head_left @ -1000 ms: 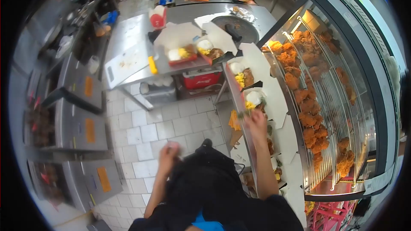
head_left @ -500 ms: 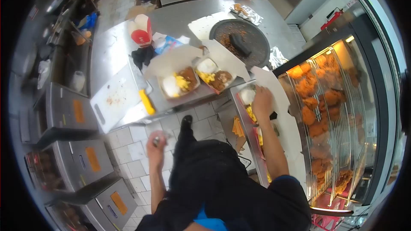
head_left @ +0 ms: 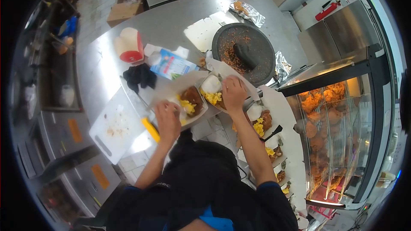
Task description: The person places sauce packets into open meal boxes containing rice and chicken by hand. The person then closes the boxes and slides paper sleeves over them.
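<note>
My right hand (head_left: 234,94) reaches over the right edge of an open food box (head_left: 211,90) that holds white rice, yellow egg and a brown piece. Its fingers point down and are pressed together; what they hold, if anything, is hidden. At the left side of a second open box (head_left: 191,101), with yellow egg and brown meat in it, is my left hand (head_left: 168,117). Its fingers are bent and slightly blurred, so I cannot make out what is between them. More filled boxes (head_left: 261,121) stand in a row on the right, lids open.
A yellow-handled knife (head_left: 150,130) lies by the white cutting board (head_left: 113,126). Behind are a black cloth (head_left: 139,78), a blue packet (head_left: 172,64), a red-and-white carton (head_left: 129,46) and a large stone mortar (head_left: 244,53). A glass cabinet (head_left: 332,136) with fried chicken stands at the right.
The view has shifted toward the steel table. My right hand has moved from the right-hand row to the table boxes. My left hand has come up from above the floor to the left box.
</note>
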A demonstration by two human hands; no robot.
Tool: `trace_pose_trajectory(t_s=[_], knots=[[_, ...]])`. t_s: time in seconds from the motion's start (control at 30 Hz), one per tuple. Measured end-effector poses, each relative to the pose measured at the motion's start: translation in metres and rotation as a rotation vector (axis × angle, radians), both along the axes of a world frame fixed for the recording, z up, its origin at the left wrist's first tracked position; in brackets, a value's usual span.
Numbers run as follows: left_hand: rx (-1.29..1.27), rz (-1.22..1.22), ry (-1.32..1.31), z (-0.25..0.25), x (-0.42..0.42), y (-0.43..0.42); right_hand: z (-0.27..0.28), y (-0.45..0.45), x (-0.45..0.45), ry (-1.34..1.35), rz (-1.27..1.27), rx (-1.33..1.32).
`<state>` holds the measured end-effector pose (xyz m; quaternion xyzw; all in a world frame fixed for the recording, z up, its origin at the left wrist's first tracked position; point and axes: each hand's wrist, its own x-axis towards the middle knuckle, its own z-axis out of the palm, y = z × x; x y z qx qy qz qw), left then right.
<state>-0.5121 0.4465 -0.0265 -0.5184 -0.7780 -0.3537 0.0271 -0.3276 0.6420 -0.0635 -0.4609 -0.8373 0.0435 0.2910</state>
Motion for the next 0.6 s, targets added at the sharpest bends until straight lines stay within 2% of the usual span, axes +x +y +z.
trace_pose_trajectory(t_s=[0.03, 0.1, 0.17, 0.27, 0.3, 0.4, 0.43, 0.5, 0.57, 0.6], knots=[[0.038, 0.035, 0.174, 0.014, -0.004, 0.008, -0.014, 0.012, -0.007, -0.090, 0.042, 0.103], [0.009, -0.055, 0.004, -0.026, -0.014, 0.013, -0.049, 0.026, -0.019, -0.335, 0.018, -0.048], [-0.070, -0.120, -0.096, -0.058, -0.021, 0.013, -0.051, 0.017, -0.032, -0.583, -0.023, -0.194], [-0.216, -0.062, -0.096, -0.052, -0.024, 0.024, -0.057, -0.004, -0.031, -0.494, -0.077, -0.220], [-0.199, -0.053, 0.001, -0.057, -0.026, 0.025, -0.036, -0.008, -0.035, -0.633, -0.092, -0.316], [-0.446, -0.083, -0.072, -0.065, -0.014, 0.017, 0.010, -0.033, -0.024, -0.221, -0.086, -0.292], [-0.458, -0.080, 0.031, -0.072, -0.012, 0.012, 0.026, -0.045, -0.014, -0.065, -0.085, -0.280], [-0.443, -0.109, 0.245, -0.086, -0.014, 0.013, 0.044, -0.080, 0.013, 0.091, -0.092, -0.358], [-0.405, -0.237, 0.091, -0.095, -0.027, 0.018, 0.055, -0.118, 0.055, 0.192, -0.200, -0.461], [-0.210, -0.187, 0.060, -0.109, -0.031, 0.018, 0.053, -0.140, 0.072, 0.225, -0.289, -0.540]])
